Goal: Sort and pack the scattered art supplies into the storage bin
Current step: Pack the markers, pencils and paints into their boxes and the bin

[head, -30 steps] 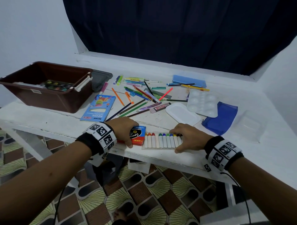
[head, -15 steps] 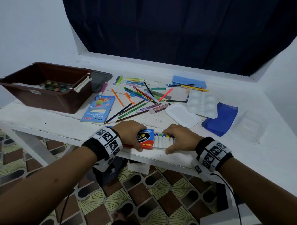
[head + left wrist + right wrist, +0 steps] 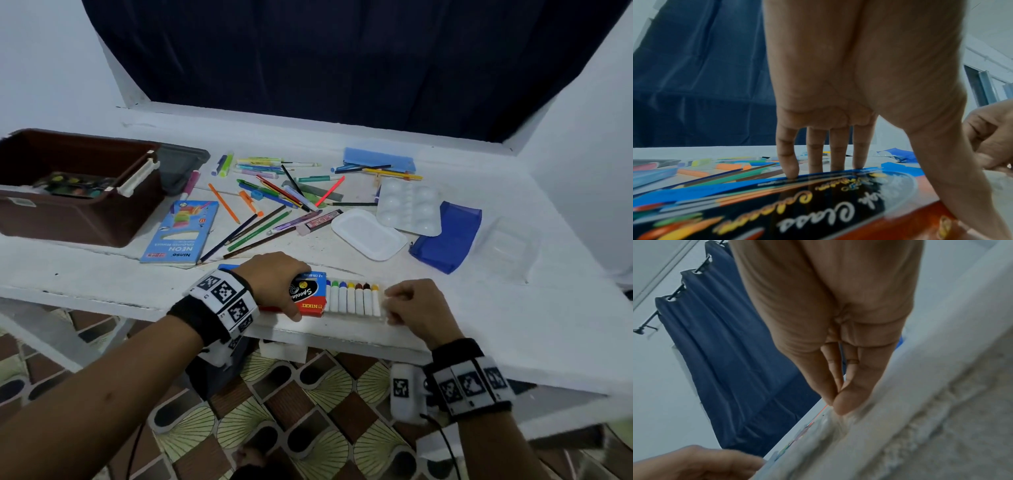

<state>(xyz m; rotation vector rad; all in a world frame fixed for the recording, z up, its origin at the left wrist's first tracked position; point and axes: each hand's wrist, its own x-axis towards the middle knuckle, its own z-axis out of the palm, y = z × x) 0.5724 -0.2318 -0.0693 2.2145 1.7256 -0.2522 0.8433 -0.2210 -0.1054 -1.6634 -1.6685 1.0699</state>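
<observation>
A red and blue crayon box (image 3: 310, 294) lies near the front edge of the white table (image 3: 513, 325). My left hand (image 3: 274, 284) grips it, fingers (image 3: 813, 154) over its far edge and thumb on the near side; its printed lid (image 3: 797, 203) fills the left wrist view. A clear tray of white-wrapped crayons (image 3: 352, 301) sticks out of the box's right end. My right hand (image 3: 414, 305) pinches the tray's right end between thumb and fingertips (image 3: 840, 404). The brown storage bin (image 3: 78, 219) stands at the far left with a paint set inside.
A blue neon pencil pack (image 3: 180, 233) lies beside the bin. Loose pencils and pens (image 3: 270, 205) are scattered mid-table. Right of them lie a white palette (image 3: 407, 205), a white dish (image 3: 368, 234), a blue pouch (image 3: 448, 236) and a clear plastic case (image 3: 507, 246).
The crayon tray slid left into the box, then came back out part way. My right hand moved from flat on the crayons to pinching the tray's end.
</observation>
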